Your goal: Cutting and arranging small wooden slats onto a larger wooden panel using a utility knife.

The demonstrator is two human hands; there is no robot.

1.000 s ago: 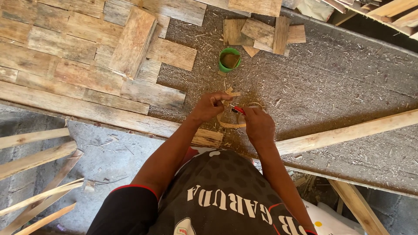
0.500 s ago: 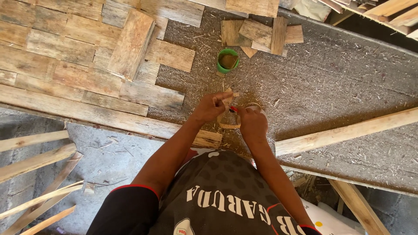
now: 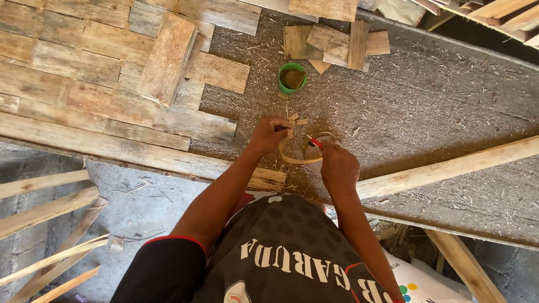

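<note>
- The left hand [image 3: 268, 134] is closed, fingers pinched on one end of a thin, pale strip of wood or cane [image 3: 295, 159] that curves in a loop between the two hands.
- The right hand [image 3: 337, 165] is clenched around a small tool with a red handle [image 3: 316, 143]; only the red part shows above the knuckles, and the working end cannot be made out.
- The strip sits directly in front of the person's torso, above a grey, fibre-littered work surface [image 3: 426, 112]. Its loop runs from the left fingers down and across to the right hand, where it meets the tool.
- A green cup [image 3: 292, 78] stands upright on the work surface beyond the hands, well apart from them. Its contents appear brown.
- Small wood offcuts [image 3: 296, 119] lie on the surface just beyond the left hand.
- A cluster of flat wooden tiles [image 3: 331, 42] lies farther back, behind the cup.
- Weathered planks [image 3: 84, 84] cover the area to the left; one short board [image 3: 168, 56] rests tilted on top of them.
- A long pale batten [image 3: 449, 166] runs diagonally across the surface on the right side, passing near the right hand.
- Several loose slats [image 3: 50, 207] lie on the lower concrete floor at left.
</note>
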